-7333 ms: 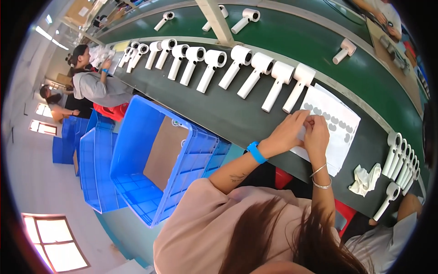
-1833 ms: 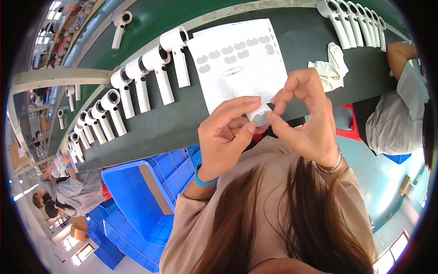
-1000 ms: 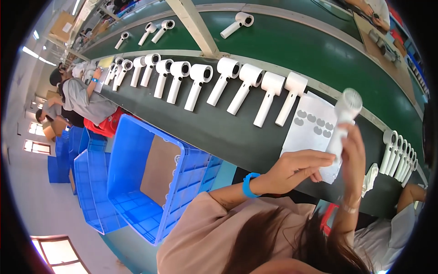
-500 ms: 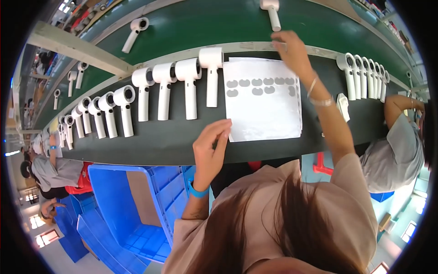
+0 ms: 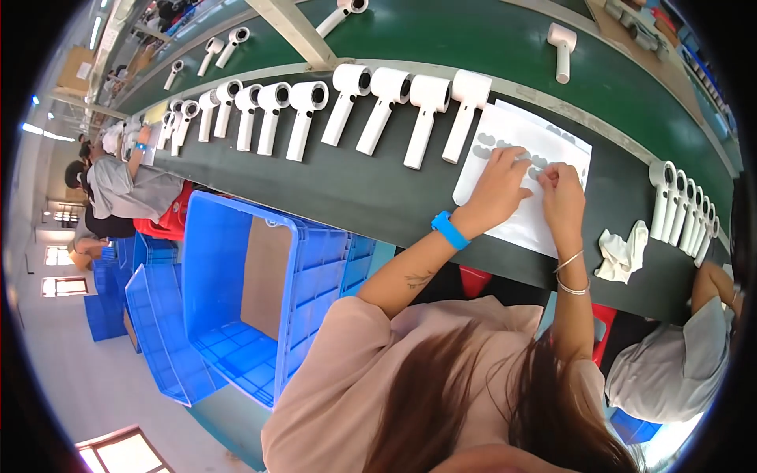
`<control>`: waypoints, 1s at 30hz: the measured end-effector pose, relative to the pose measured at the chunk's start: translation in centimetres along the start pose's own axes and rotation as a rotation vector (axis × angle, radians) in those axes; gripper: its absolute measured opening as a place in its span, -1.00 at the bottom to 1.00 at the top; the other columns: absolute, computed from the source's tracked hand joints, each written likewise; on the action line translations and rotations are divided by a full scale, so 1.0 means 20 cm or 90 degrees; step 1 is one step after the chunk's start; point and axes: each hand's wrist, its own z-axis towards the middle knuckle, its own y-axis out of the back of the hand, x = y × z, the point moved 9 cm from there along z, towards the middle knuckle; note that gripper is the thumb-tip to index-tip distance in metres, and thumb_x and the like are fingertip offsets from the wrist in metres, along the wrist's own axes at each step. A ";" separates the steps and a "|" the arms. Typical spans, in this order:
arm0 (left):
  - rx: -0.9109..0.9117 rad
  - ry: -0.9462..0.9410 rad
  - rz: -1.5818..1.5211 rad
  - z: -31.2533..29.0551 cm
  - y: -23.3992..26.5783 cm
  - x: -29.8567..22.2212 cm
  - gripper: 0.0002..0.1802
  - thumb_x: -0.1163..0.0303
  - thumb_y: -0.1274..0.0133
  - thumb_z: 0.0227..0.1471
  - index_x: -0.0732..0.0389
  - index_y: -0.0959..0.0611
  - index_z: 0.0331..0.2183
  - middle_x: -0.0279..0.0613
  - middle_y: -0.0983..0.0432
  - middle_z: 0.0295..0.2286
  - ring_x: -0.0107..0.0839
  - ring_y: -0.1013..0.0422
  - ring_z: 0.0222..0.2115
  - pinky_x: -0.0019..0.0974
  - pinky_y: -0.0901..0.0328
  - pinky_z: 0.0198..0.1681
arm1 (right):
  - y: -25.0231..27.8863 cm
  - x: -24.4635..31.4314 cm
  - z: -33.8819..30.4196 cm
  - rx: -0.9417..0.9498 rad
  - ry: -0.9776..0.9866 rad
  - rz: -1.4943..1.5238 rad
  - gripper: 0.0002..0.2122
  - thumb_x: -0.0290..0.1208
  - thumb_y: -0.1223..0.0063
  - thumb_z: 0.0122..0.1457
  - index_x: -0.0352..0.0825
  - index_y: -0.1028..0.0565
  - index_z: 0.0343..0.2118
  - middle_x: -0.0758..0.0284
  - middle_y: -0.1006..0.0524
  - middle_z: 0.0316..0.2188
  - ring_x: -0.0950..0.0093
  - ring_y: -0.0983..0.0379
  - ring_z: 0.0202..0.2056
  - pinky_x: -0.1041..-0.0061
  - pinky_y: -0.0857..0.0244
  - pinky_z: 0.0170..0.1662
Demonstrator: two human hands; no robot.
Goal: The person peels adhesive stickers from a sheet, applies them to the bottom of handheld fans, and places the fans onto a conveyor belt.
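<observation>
A white sheet [image 5: 516,229] with rows of grey rounded stickers [image 5: 544,160] lies on the dark bench in front of me, on top of further sheets. My left hand [image 5: 500,189] rests over its middle, fingers bent but apart, a blue band on the wrist. Beside it, my right hand [image 5: 563,201] is closed in a pinch low over the stickers; whatever is between its fingertips is too small or hidden to tell. Left of the sheet, the nearest white handheld fan [image 5: 465,118] lies with its head toward the belt. A crumpled white cloth [image 5: 621,252] sits right of my right hand.
More white fans [image 5: 307,122] line the bench leftward, others [image 5: 662,201] stand at the right. Beyond runs a green belt [image 5: 473,39] carrying a fan [image 5: 562,51]. A blue crate [image 5: 236,276] is at lower left. Co-workers sit at left [image 5: 130,185] and right [image 5: 670,355].
My right hand has come back from beside the belt to the sheet. My left hand has moved from the sheet's near-left corner onto its stickers. The whole view has swung and tilted.
</observation>
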 end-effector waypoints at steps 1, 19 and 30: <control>-0.002 0.013 -0.005 -0.01 0.01 0.01 -0.44 0.54 -0.26 -0.32 0.45 -0.48 -0.17 0.10 -0.27 -0.07 0.02 -0.18 -0.04 -0.15 -0.17 0.04 | 0.00 0.02 0.00 -0.019 0.006 -0.018 -0.91 -0.52 -0.10 0.00 -0.36 -0.45 -0.43 0.23 -0.44 -0.45 0.28 -0.44 -0.42 0.37 -0.29 -0.36; 0.046 0.029 0.070 0.01 0.00 0.03 -0.43 0.45 -0.25 -0.21 0.33 -0.47 -0.09 -0.03 -0.31 -0.02 -0.03 -0.20 -0.02 -0.11 -0.15 0.05 | 0.61 -0.16 -0.13 -0.271 0.058 0.145 -0.93 -0.59 -0.16 -0.07 -0.32 -0.52 -0.49 0.33 -0.47 -0.45 0.44 -0.44 -0.40 0.54 -0.29 -0.38; 0.081 0.049 0.065 0.02 -0.03 0.01 -0.44 0.40 -0.23 -0.16 0.31 -0.46 -0.06 -0.08 -0.29 0.01 -0.08 -0.16 0.01 -0.15 -0.12 0.08 | 0.97 -0.87 -0.24 -0.414 -0.121 -0.322 -0.47 -0.51 -0.07 0.07 -0.16 -0.21 0.14 0.33 -0.50 -0.21 0.34 -0.38 -0.12 0.29 -0.07 0.02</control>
